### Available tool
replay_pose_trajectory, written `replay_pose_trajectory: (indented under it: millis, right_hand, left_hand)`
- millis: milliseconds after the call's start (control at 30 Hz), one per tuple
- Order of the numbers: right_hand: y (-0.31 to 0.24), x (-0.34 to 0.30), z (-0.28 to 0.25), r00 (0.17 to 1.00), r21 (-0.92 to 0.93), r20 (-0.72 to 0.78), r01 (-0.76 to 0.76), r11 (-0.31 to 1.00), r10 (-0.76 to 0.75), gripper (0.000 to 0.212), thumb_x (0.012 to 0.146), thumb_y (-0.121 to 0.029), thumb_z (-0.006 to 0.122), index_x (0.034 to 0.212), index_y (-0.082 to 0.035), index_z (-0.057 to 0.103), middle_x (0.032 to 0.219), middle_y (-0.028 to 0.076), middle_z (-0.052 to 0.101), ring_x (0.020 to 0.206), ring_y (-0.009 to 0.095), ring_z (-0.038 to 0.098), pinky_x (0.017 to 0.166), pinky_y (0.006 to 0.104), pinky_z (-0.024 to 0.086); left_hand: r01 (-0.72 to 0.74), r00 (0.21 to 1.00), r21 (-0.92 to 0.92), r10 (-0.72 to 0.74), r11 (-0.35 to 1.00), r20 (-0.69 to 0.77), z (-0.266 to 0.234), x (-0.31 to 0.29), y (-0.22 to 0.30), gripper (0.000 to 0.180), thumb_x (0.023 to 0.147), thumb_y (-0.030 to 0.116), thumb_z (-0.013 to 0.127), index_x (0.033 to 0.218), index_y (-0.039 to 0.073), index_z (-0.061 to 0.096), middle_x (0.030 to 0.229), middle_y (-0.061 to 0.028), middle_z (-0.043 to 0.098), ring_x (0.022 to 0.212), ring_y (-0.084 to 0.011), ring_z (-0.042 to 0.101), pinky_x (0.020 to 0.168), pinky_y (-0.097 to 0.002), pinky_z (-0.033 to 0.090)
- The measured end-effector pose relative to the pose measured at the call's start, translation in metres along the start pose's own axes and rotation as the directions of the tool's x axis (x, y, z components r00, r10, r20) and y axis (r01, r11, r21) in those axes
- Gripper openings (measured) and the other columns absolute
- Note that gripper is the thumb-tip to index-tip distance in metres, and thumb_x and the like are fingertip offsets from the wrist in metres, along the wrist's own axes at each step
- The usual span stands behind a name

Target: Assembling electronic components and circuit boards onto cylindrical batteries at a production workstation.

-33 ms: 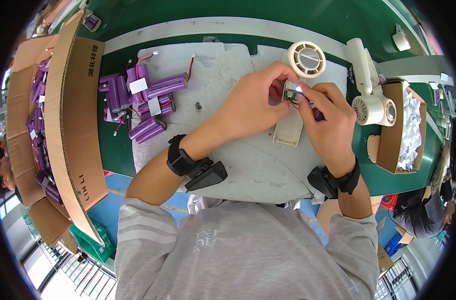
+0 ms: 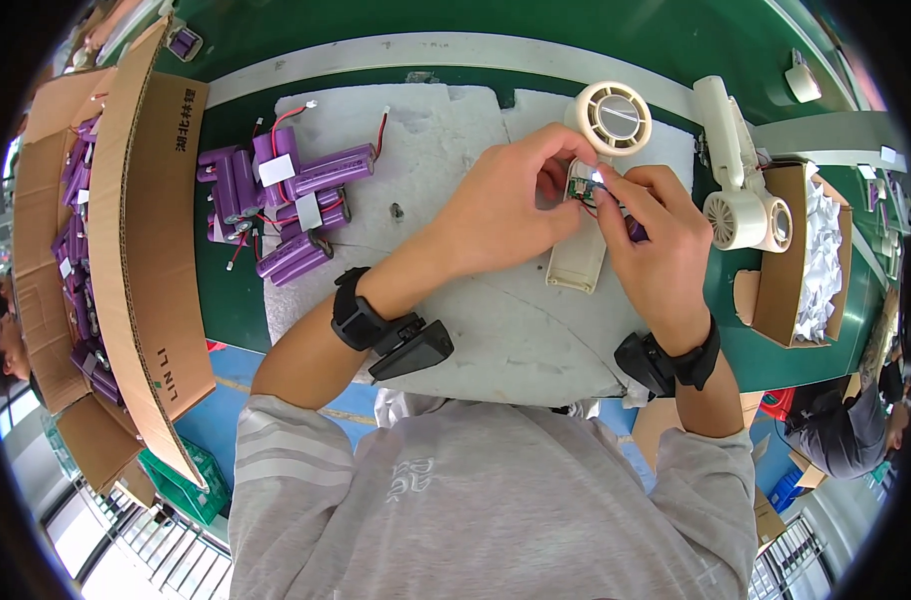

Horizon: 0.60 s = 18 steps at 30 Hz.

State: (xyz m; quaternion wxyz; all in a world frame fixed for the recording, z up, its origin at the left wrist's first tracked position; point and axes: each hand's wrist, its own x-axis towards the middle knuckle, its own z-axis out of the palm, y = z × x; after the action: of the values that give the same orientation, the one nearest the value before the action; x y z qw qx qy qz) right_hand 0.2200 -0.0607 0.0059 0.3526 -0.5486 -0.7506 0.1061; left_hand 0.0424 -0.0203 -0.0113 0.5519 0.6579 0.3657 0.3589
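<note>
An opened cream handheld fan (image 2: pixel 574 270) lies on the white foam pad, its round head (image 2: pixel 614 118) at the far end. My left hand (image 2: pixel 516 205) is closed around the upper handle, thumb and fingers on either side of a small green circuit board (image 2: pixel 582 188). At that board, the fingertips of my right hand (image 2: pixel 661 235) pinch a thin battery lead; its plug is hidden by the fingers. Part of a purple battery pack (image 2: pixel 637 229) shows beneath the right hand. Red and dark wires run between the board and those fingers.
Several purple battery packs (image 2: pixel 321 175) lie piled on the pad's left side. A cardboard box (image 2: pixel 161 250) of more packs stands at far left. To the right are cream fan bodies (image 2: pixel 721 135) and a small carton (image 2: pixel 776 300) holding white pieces (image 2: pixel 822 260). Another person (image 2: pixel 846 435) is at far right.
</note>
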Motion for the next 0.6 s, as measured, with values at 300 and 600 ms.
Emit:
replay_pose_trajectory:
  millis: [300,600]
  right_hand:
    - [0.004,0.005,-0.003,0.970,0.071,0.115,-0.225,0.972,0.216,0.030,0.077,-0.006,0.074,0.105,-0.002,0.062,0.082,0.005,0.059,0.062,0.011,0.052,0.055,0.0247,0.043]
    - [0.012,0.011,-0.050,0.693,0.289,0.698,-0.501,0.816,0.179,0.073,0.075,-0.002,0.070,0.139,-0.010,0.036,0.087,0.005,0.051,0.070,0.011,0.052,0.067,0.0240,0.044]
  left_hand:
    - [-0.148,0.981,0.300,0.101,0.942,0.165,-0.011,0.006,0.002,0.028,0.086,-0.004,0.061,0.109,0.008,0.072,0.112,-0.0118,0.066,0.081,-0.0203,0.067,0.074,-0.0304,0.054]
    - [-0.239,0.967,0.241,0.210,0.940,0.141,-0.008,0.007,-0.004,0.028,0.086,-0.002,0.062,0.109,0.011,0.072,0.107,-0.0120,0.066,0.086,-0.0247,0.066,0.075,-0.0326,0.053]
